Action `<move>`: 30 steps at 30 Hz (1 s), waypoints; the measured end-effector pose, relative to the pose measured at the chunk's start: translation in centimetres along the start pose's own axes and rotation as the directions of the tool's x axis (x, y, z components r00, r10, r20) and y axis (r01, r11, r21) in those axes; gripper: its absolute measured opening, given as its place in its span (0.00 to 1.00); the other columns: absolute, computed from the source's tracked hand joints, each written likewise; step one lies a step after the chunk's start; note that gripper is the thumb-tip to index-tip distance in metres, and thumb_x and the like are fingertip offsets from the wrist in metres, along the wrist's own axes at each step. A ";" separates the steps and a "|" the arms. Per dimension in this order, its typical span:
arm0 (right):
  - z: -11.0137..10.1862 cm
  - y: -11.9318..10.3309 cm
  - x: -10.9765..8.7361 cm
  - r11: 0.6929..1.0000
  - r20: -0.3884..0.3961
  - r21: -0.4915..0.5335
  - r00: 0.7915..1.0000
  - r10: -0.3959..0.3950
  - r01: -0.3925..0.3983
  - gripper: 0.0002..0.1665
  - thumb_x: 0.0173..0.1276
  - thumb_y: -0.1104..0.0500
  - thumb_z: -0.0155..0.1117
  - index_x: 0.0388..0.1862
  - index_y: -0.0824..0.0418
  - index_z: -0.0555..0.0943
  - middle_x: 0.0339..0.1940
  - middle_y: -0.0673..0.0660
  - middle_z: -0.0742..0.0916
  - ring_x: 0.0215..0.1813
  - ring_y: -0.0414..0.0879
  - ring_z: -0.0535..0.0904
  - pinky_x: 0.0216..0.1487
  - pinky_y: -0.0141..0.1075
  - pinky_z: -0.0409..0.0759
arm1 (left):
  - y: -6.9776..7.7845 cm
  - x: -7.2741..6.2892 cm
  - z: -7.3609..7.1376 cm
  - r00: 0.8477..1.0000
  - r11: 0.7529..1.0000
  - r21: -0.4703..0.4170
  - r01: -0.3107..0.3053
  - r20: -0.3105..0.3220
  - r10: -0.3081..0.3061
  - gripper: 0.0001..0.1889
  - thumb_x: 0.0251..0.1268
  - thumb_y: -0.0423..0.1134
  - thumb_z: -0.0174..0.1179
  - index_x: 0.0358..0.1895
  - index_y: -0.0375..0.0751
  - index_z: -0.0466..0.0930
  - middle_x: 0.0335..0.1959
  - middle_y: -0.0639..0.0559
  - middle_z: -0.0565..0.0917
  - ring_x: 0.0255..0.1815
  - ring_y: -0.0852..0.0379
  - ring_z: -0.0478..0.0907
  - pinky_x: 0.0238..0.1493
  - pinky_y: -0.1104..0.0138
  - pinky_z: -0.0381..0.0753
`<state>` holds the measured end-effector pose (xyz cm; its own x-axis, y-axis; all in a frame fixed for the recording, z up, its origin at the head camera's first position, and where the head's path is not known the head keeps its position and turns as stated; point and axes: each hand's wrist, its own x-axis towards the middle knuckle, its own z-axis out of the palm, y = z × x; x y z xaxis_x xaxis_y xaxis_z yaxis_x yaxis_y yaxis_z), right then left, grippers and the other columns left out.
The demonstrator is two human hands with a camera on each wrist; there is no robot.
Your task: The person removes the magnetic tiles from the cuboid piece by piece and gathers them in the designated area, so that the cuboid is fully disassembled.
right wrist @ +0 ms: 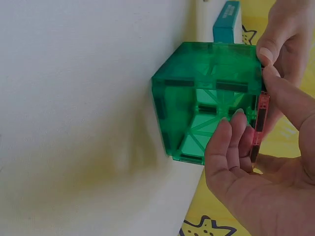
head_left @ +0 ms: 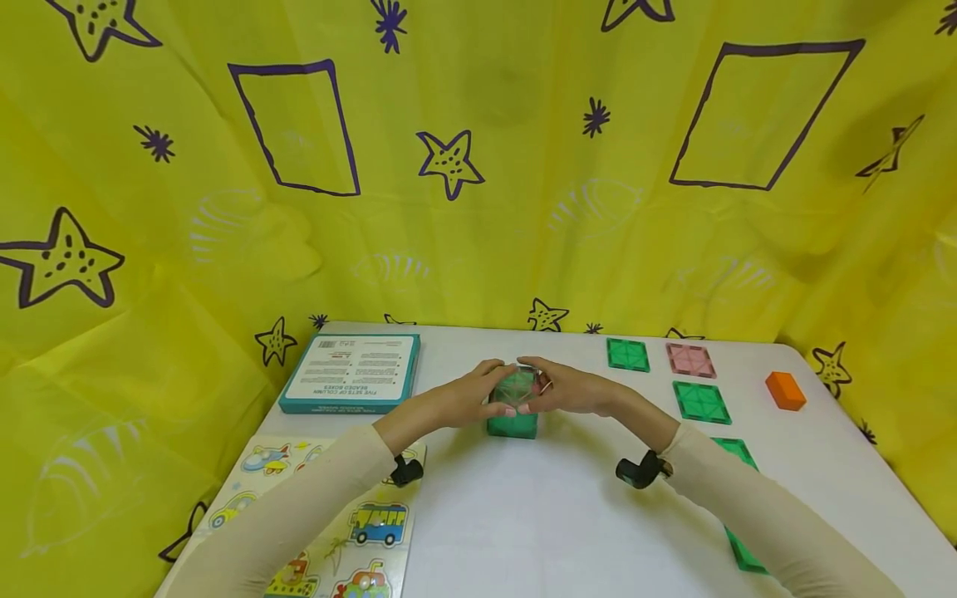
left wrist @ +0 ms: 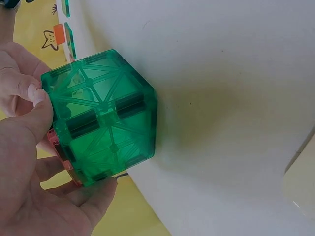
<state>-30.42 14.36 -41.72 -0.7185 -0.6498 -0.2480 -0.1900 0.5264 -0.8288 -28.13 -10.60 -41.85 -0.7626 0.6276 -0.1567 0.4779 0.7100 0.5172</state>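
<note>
The left hand [head_left: 465,399] and right hand [head_left: 574,390] have their grip clamped on 1 green cube [left wrist: 106,115], topped by 1 pink tile [right wrist: 261,120]; at its 3 o'clock lies 1 orange block [head_left: 785,390].

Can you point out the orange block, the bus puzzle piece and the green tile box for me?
Orange block [head_left: 786,391]: head view, middle of the block.
Bus puzzle piece [head_left: 379,524]: head view, body of the bus.
Green tile box [left wrist: 104,116]: left wrist view, near the seam between two green sides.
</note>
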 end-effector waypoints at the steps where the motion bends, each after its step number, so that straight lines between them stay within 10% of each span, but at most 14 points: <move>1: 0.1 0.0 0.0 1.000 -0.004 -0.016 1.000 -0.015 0.015 0.56 0.72 0.48 0.74 0.87 0.60 0.53 0.50 0.61 0.77 0.54 0.53 0.72 0.52 0.43 0.75 | -0.1 0.0 0.0 1.000 1.000 -0.002 -0.002 -0.001 0.002 0.41 0.82 0.54 0.58 0.87 0.47 0.49 0.86 0.39 0.50 0.83 0.39 0.60 0.78 0.47 0.67; 12: 0.2 0.0 -0.5 0.987 -0.020 -0.156 0.998 -0.053 0.049 0.57 0.75 0.42 0.70 0.88 0.64 0.51 0.70 0.62 0.77 0.62 0.54 0.73 0.65 0.50 0.74 | 0.0 0.0 0.0 1.000 1.000 -0.002 0.008 -0.001 -0.008 0.43 0.80 0.55 0.59 0.87 0.45 0.48 0.86 0.39 0.50 0.83 0.40 0.59 0.79 0.47 0.65; 18: 0.1 0.1 -0.8 0.985 -0.014 -0.162 0.998 -0.063 0.060 0.56 0.76 0.45 0.70 0.88 0.65 0.50 0.48 0.59 0.78 0.50 0.51 0.73 0.50 0.44 0.73 | 0.0 0.0 0.1 1.000 1.000 -0.004 0.012 -0.003 -0.012 0.46 0.80 0.56 0.59 0.87 0.41 0.45 0.87 0.40 0.50 0.85 0.42 0.57 0.81 0.49 0.63; 30: -0.4 -0.1 -1.1 0.964 -0.001 -0.233 0.991 -0.131 0.128 0.52 0.76 0.48 0.70 0.86 0.68 0.56 0.48 0.55 0.82 0.51 0.48 0.76 0.51 0.40 0.78 | 0.2 0.0 -0.1 1.000 1.000 -0.006 0.030 0.002 -0.030 0.47 0.80 0.57 0.59 0.87 0.39 0.44 0.87 0.40 0.48 0.86 0.42 0.54 0.82 0.50 0.61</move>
<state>-29.88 15.25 -41.21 -0.6881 -0.7127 -0.1363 -0.4310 0.5525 -0.7134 -28.03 -10.49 -41.62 -0.7757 0.6066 -0.1742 0.4520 0.7265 0.5176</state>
